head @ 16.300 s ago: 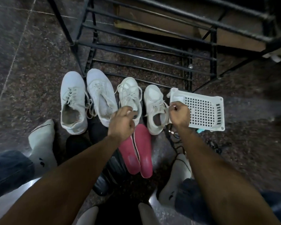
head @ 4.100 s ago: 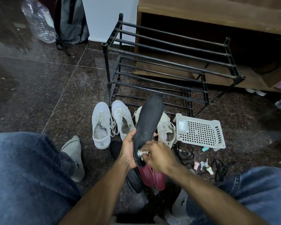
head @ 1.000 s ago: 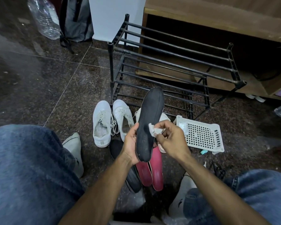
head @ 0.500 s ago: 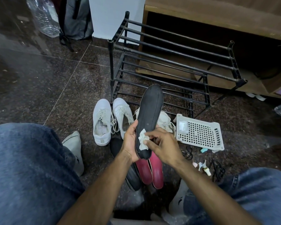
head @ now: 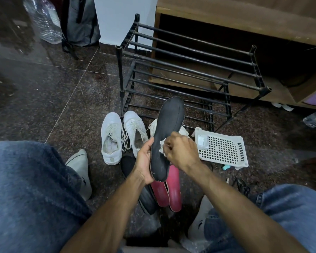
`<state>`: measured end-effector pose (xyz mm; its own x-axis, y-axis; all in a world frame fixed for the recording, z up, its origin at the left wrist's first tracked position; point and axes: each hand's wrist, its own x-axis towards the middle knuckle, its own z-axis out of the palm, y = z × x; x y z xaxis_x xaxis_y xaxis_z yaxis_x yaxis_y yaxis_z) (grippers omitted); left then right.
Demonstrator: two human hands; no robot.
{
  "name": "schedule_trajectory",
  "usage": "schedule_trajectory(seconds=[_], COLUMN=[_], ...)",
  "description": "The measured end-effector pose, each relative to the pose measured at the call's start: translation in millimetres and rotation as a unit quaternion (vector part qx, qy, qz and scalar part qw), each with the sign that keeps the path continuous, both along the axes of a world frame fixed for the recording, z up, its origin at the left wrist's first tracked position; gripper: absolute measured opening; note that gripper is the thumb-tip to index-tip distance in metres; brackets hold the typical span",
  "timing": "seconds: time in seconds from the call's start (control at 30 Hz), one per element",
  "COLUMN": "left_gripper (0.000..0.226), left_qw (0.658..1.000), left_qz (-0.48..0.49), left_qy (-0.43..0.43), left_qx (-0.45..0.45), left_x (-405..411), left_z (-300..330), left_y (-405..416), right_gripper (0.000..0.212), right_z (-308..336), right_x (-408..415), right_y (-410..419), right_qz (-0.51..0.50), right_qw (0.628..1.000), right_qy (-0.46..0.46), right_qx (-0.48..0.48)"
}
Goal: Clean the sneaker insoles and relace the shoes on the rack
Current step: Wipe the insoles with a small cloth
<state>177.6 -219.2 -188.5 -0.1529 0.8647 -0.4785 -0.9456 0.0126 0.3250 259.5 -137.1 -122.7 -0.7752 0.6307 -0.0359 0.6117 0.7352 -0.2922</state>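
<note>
Head view: at the centre of the frame the left hand (head: 144,161) grips the lower edge of a black insole (head: 167,132), held upright with its toe toward the black rack (head: 190,70) in the upper middle. Right hand (head: 181,152) pinches a white wipe (head: 161,147) against the insole's face. Below them two red insoles (head: 170,189) lie on the dark floor (head: 53,97); white sneakers (head: 111,139) sit left of centre, a white basket (head: 224,148) to the right
</note>
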Motion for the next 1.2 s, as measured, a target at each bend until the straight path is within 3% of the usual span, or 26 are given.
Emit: schedule_trajectory(seconds=[0.17,0.37,0.63,0.8,1.0,1.2], left_gripper=[0.058,0.056,0.064,0.065,0.062,0.041], left_qw=[1.0,1.0,1.0,1.0,0.999,1.0], left_qz=[0.022,0.003,0.023,0.02,0.043,-0.011], left_qy=[0.008,-0.008,-0.006,-0.018,-0.023,-0.009], left_qx=[0.013,-0.003,-0.012,0.016,0.02,-0.012], left_x=[-10.9,-4.6,-5.7,-5.3,-8.9,10.8], left_z=[-3.8,0.4,2.1,6.7,-3.2,2.2], left_y=[-0.4,-1.3,-2.2,-2.5,-2.4,-0.3], right_gripper=[0.021,0.025,0.028,0.023,0.026,0.024], right_z=[-2.9,1.5,0.4,0.3,-2.0,6.3], right_x=[31.4,11.8,36.4,20.6,34.7,-1.1], right_y=[-46.5,-13.3,-29.3,-13.7,-37.7,11.4], right_qz=[0.113,0.058,0.158,0.074,0.186,0.003], right_qw=[0.992,0.996,0.984,0.996,0.981,0.999], right_qy=[-0.042,-0.058,-0.079,-0.038,-0.053,-0.012], right_qx=[-0.049,0.023,-0.001,0.021,-0.011,0.037])
